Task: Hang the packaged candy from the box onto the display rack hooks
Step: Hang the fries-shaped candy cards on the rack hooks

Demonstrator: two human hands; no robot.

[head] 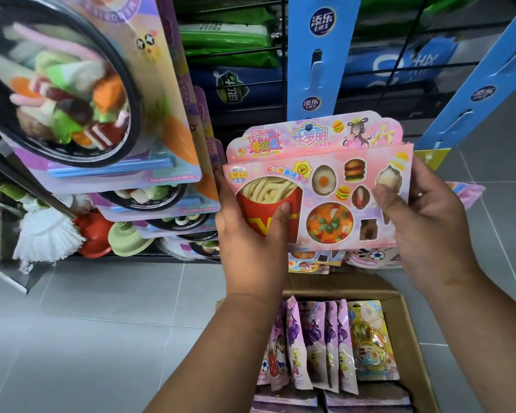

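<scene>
A cardboard box [411, 332] sits open on the grey tiled floor [96, 323], below the person's forearms. Inside it, a row of pink pouches [310, 344] printed with grapes and cartoon figures stands on edge, with a yellow blister card [370, 341] leaning at the row's right end and more flat pink packs [367, 397] lying beneath them. Above the box, both hands hold up a stack of pink candy cards [319, 180]; the front one shows moulded fries, an egg, burgers, a pizza and an ice-cream cone, and a second card's header rises just behind it. The left hand [251, 234] grips the stack's lower left edge, thumb pressed on the red fries carton. The right hand [423, 222] grips the right edge, thumb on the front near the cone. At the left, hot-pot candy cards [102, 114] already hang in a tiered row from the rack, close beside the held stack. Behind the stack runs a black wire grid [393, 70] with blue hanging strips [316, 55] in front of it and green and blue bagged goods behind. A white mop head [45, 234] and red and green plastic items lie low at the left.
</scene>
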